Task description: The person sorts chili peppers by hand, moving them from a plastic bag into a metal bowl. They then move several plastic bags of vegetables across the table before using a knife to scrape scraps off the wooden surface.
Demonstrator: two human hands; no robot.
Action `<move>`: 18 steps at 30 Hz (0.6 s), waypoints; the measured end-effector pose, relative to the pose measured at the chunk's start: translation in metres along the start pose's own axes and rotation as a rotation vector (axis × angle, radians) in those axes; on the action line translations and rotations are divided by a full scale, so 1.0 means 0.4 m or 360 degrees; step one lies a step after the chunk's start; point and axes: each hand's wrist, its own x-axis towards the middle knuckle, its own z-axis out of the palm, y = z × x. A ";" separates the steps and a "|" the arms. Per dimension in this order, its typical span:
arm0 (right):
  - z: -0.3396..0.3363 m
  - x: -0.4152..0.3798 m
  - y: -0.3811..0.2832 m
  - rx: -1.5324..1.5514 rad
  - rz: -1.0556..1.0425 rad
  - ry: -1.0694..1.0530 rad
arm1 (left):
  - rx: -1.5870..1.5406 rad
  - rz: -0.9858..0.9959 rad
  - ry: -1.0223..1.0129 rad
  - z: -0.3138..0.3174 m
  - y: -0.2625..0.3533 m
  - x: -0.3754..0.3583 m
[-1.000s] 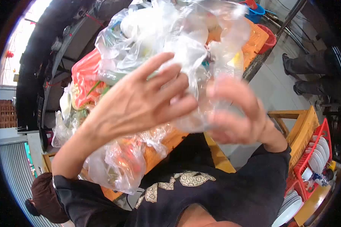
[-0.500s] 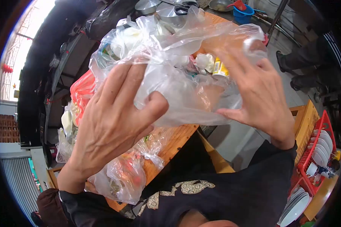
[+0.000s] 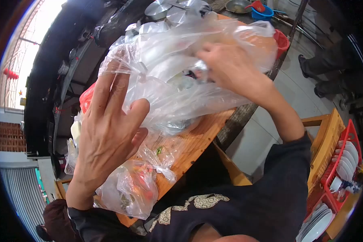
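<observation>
A large clear plastic bag [image 3: 165, 86] stands on the wooden table, its mouth bunched and crumpled. My left hand [image 3: 109, 121] is at the bag's left side, fingers stretched under the film near its rim and thumb held apart. Over the bag's mouth, my right hand [image 3: 232, 70] has its fingers curled inward and slightly blurred. A shiny crinkled clump [image 3: 201, 69] shows by its thumb; what the fingers hold I cannot tell. Cloudy film mostly hides the bag's contents. A smaller tied plastic bag [image 3: 129, 187] with red and green contents lies nearer my body.
The wooden table [image 3: 189, 155] runs diagonally beneath the bags. Behind the bag are metal lids [image 3: 157, 9], a pan [image 3: 238, 6] and a blue basin [image 3: 263, 13]. A red dish rack [image 3: 351, 141] with plates stands at right. A person's legs [image 3: 330, 72] show at upper right.
My right hand has moved left from the bag's right edge to over its mouth, its fingers now curled. My left hand has shifted slightly left. The small items and yellow-labelled container are now hidden.
</observation>
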 end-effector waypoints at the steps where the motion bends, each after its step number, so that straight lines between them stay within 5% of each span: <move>1: -0.025 -0.020 0.006 -0.0011 0.0002 0.0040 | 0.0001 -0.0004 -0.0018 -0.003 0.004 0.000; 5: -0.084 -0.074 0.023 -0.0009 0.0044 0.0165 | -0.0213 -0.0131 -0.0097 0.007 0.023 -0.001; 18: -0.152 -0.131 0.010 0.0457 -0.0006 -0.0240 | -0.0110 -0.0056 -0.0063 0.003 0.036 -0.014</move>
